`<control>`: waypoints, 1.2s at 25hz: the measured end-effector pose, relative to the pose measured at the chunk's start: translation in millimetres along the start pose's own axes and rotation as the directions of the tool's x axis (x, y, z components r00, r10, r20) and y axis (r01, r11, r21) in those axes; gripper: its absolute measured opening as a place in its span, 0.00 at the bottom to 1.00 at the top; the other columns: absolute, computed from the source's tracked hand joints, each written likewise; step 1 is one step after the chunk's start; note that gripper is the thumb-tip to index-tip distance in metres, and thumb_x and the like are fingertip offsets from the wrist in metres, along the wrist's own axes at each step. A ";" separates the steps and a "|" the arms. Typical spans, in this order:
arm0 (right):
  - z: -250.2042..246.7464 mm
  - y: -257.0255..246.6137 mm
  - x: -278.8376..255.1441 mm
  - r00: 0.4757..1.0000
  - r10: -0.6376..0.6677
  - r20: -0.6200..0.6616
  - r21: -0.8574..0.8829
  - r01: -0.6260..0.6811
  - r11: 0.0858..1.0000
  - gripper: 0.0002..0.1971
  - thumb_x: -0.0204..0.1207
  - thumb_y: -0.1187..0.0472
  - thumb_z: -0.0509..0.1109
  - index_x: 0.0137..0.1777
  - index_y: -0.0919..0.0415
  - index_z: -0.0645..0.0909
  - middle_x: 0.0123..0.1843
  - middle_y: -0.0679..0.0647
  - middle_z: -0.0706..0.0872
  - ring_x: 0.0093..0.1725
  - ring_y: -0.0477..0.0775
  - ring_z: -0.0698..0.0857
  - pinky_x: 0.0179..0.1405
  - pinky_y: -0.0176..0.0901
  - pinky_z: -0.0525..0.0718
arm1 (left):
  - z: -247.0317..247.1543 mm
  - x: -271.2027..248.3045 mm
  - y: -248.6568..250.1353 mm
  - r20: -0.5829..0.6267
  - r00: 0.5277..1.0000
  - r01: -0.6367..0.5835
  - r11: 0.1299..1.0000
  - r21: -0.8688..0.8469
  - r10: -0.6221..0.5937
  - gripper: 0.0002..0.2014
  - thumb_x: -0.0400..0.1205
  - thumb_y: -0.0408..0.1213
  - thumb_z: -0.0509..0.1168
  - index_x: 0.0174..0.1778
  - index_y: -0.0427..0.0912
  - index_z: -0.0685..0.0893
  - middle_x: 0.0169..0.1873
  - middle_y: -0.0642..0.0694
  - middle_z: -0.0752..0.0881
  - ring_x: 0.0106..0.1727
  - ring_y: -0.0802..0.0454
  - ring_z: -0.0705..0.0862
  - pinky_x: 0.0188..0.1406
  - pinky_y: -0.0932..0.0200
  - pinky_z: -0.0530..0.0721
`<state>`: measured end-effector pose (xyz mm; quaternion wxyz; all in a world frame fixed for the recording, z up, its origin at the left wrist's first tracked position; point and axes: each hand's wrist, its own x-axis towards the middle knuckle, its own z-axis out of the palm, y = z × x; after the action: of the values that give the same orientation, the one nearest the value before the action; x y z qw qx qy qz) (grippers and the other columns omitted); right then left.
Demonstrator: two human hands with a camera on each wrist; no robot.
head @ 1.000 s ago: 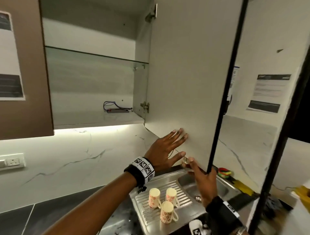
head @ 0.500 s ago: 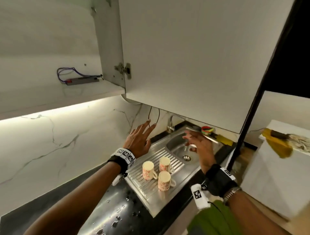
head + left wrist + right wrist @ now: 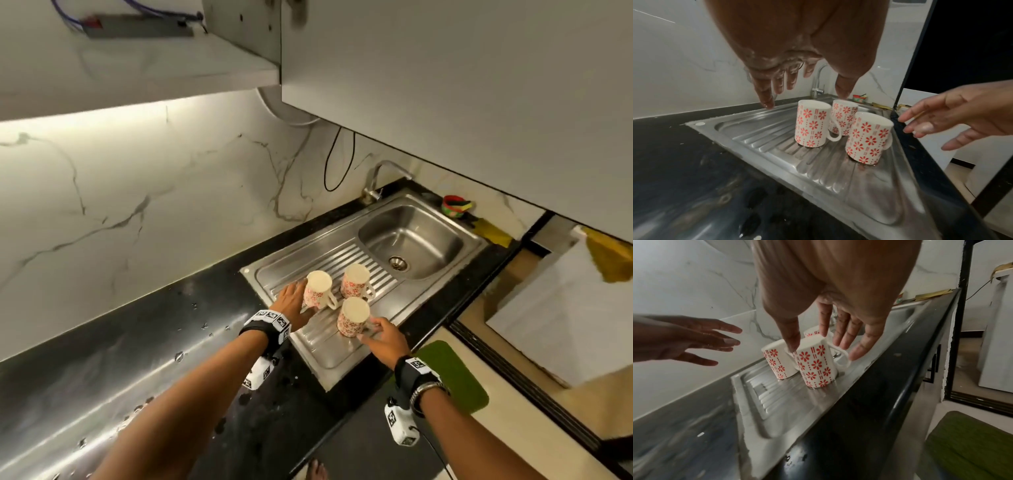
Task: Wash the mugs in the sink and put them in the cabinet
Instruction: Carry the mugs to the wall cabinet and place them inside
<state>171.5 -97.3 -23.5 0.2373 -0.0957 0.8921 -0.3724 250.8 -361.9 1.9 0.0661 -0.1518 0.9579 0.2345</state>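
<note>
Three white mugs with red flower prints stand upside down on the steel drainboard [image 3: 329, 349] beside the sink basin [image 3: 411, 240]. The left mug [image 3: 318, 289] [image 3: 812, 125] is just ahead of my left hand [image 3: 291, 301] [image 3: 801, 91], whose fingers are spread above it, not gripping. The near mug [image 3: 352, 317] [image 3: 815, 363] [image 3: 867, 138] has my right hand [image 3: 383, 337] [image 3: 824, 342] open around it, thumb and fingers on either side near its handle. The far mug [image 3: 356, 281] [image 3: 842, 118] stands untouched. The cabinet door [image 3: 445, 85] hangs open overhead.
The open door's lower edge juts out over the sink. A tap [image 3: 380, 178] rises behind the basin, with a small coloured bowl [image 3: 454, 205] and a yellow cloth [image 3: 491, 233] at its right. Wet black counter [image 3: 137, 359] stretches left. A green mat [image 3: 455, 377] lies on the floor.
Both hands have dropped from the cabinet door down to the mugs on the drainboard. The view has tilted downward.
</note>
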 end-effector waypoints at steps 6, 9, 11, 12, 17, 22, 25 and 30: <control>6.7 6.5 58.3 0.997 0.064 0.035 -0.214 -0.055 0.975 0.64 0.61 0.42 0.90 0.92 0.47 0.52 0.91 0.54 0.60 0.90 0.65 0.56 0.85 0.73 0.65 | 9.4 71.0 -10.9 0.064 0.996 0.067 0.996 -0.057 -0.063 0.56 0.74 0.51 0.79 0.89 0.45 0.47 0.88 0.41 0.56 0.86 0.38 0.61 0.84 0.41 0.63; 9.0 10.4 75.2 0.998 -0.018 0.053 -0.203 0.028 0.979 0.57 0.58 0.39 0.88 0.86 0.36 0.61 0.86 0.48 0.69 0.87 0.63 0.64 0.82 0.75 0.66 | 24.8 105.1 -8.2 0.106 0.993 0.059 0.994 -0.094 -0.049 0.59 0.69 0.50 0.82 0.88 0.48 0.50 0.87 0.43 0.59 0.83 0.36 0.67 0.80 0.37 0.70; 9.3 11.1 83.9 0.996 -0.070 0.060 -0.162 0.079 0.984 0.49 0.58 0.43 0.87 0.81 0.36 0.68 0.81 0.48 0.75 0.83 0.61 0.69 0.80 0.69 0.72 | 33.3 121.8 -6.3 0.082 0.995 0.071 0.990 -0.124 -0.061 0.56 0.69 0.49 0.83 0.87 0.48 0.56 0.84 0.43 0.65 0.80 0.36 0.72 0.76 0.37 0.75; 10.0 11.2 85.5 0.994 -0.086 0.066 -0.147 0.095 0.984 0.47 0.59 0.45 0.88 0.79 0.37 0.71 0.78 0.47 0.77 0.81 0.60 0.71 0.78 0.64 0.74 | 35.7 126.6 -5.7 0.066 0.995 0.078 0.988 -0.135 -0.070 0.53 0.68 0.48 0.84 0.85 0.48 0.59 0.82 0.42 0.68 0.77 0.35 0.75 0.74 0.37 0.78; 7.8 2.9 69.7 0.993 -0.118 0.027 -0.084 0.119 0.989 0.41 0.49 0.32 0.85 0.64 0.30 0.72 0.64 0.45 0.84 0.67 0.52 0.82 0.69 0.60 0.84 | 17.2 100.7 -9.4 -0.030 0.993 0.107 0.983 -0.149 -0.113 0.46 0.66 0.56 0.82 0.79 0.55 0.67 0.73 0.47 0.79 0.67 0.39 0.83 0.63 0.41 0.85; 10.5 -39.1 21.4 0.971 -0.188 -0.145 0.152 0.210 0.966 0.36 0.58 0.46 0.91 0.65 0.41 0.78 0.55 0.36 0.89 0.58 0.45 0.89 0.63 0.57 0.90 | -48.2 2.7 -22.9 -0.209 0.969 0.106 0.985 -0.137 -0.134 0.44 0.66 0.68 0.76 0.77 0.58 0.71 0.71 0.53 0.82 0.68 0.46 0.83 0.65 0.47 0.84; 6.6 -103.2 -14.7 0.920 -0.313 -0.234 0.202 0.361 0.910 0.31 0.67 0.50 0.88 0.67 0.44 0.78 0.55 0.41 0.89 0.56 0.50 0.89 0.60 0.54 0.90 | -113.8 -72.1 -22.7 -0.350 0.932 0.081 0.995 -0.058 -0.096 0.44 0.64 0.76 0.71 0.76 0.61 0.74 0.68 0.58 0.84 0.66 0.51 0.85 0.63 0.51 0.84; -11.9 -236.4 -78.0 0.763 -0.536 -0.362 0.333 0.642 0.690 0.33 0.66 0.48 0.88 0.69 0.48 0.79 0.60 0.47 0.89 0.60 0.56 0.90 0.52 0.55 0.93 | -250.2 -200.4 13.3 -0.644 0.764 0.085 0.993 0.076 -0.016 0.46 0.61 0.82 0.66 0.74 0.63 0.77 0.65 0.62 0.86 0.62 0.56 0.87 0.60 0.52 0.85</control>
<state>232.0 -229.4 179.0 0.0116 -0.2778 0.7269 -0.6280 422.1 -416.0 267.7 -0.2517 -0.2452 0.9288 0.1181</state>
